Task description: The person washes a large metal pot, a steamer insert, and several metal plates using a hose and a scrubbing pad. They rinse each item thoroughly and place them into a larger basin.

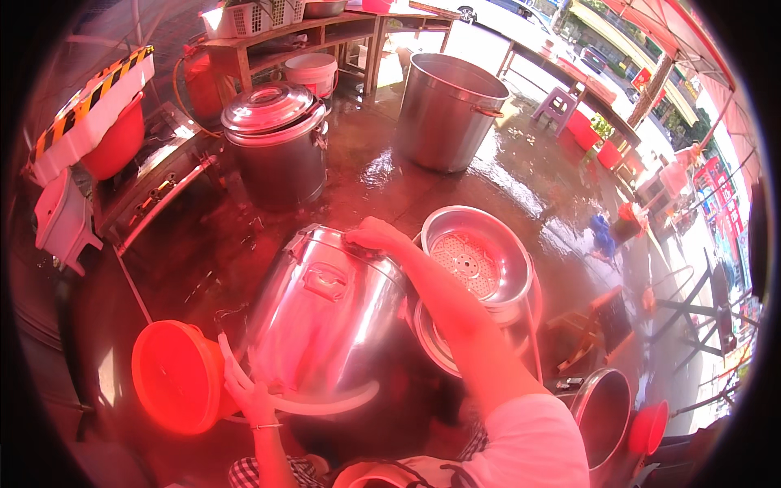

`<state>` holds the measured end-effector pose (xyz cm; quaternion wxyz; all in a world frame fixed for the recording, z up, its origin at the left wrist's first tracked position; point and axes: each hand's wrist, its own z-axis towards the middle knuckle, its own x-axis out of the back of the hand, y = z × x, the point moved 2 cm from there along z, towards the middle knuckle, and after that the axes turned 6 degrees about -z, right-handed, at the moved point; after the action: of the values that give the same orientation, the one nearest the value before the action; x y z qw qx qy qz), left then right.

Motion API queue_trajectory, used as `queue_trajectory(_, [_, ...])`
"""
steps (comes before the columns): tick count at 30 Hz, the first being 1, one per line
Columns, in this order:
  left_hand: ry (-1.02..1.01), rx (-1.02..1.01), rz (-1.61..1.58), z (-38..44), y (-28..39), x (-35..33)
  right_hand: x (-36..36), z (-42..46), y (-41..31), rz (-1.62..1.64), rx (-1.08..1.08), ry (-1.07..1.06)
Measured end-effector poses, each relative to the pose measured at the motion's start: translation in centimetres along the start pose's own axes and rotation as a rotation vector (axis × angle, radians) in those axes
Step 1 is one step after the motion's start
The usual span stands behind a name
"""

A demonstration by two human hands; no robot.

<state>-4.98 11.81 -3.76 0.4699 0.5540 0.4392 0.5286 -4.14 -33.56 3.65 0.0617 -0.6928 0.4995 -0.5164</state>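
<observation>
A large shiny metal pot (pixel 323 317) with a side handle stands tilted before me. My right hand (pixel 372 235) is closed over its upper rim. Low on the left, my left hand (pixel 247 387) has its fingers extended between the pot's lower side and a red plastic bucket (pixel 177 378); whether it touches either one I cannot tell. The bucket lies tipped, its round face towards the left. A curved pale band (pixel 329 399) shows at the pot's lower end. Right of the pot, under my right forearm, stand stacked metal basins with a perforated steamer plate (pixel 467 265).
On the wet floor stand a lidded dark pot (pixel 274 152) and a tall open stockpot (pixel 448 116). A metal stove frame (pixel 152 165) is at the left, wooden tables (pixel 317 27) at the back. An open metal pot (pixel 601 415) and red basin (pixel 648 427) are at lower right.
</observation>
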Motion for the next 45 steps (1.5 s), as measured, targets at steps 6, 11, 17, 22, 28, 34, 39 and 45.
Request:
queue_trajectory(6, [-0.031,0.048,0.065,0.6,-2.2,0.2,-3.0,2.9,-2.6,-0.197,0.05,0.4])
queue_trajectory(11, [-0.031,0.172,0.092,-1.6,2.5,-0.2,-2.6,3.7,-1.5,0.07,0.13,0.192])
queue_trajectory(17, [-0.164,0.245,0.047,-6.4,6.8,-3.2,-0.9,2.4,3.0,0.271,0.094,-0.01])
queue_trajectory(22, [-0.187,0.114,0.091,-6.4,2.9,-3.3,-1.9,3.6,6.6,0.143,0.33,0.215])
queue_trajectory(28, [-0.111,0.074,0.064,-4.2,0.5,0.7,-0.1,0.3,0.9,0.179,0.098,0.01])
queue_trajectory(34, [-0.255,-0.16,0.363,-3.2,7.3,-1.1,-3.7,3.3,-1.5,-0.223,0.082,0.447])
queue_trajectory(39, [-0.254,-0.26,0.89,-5.2,6.7,-0.4,-5.9,0.8,-4.4,-0.104,0.383,0.605])
queue_trajectory(45, [-0.304,-0.835,0.8,-1.0,4.5,-6.4,-14.1,-4.7,-3.2,-0.087,0.601,0.856])
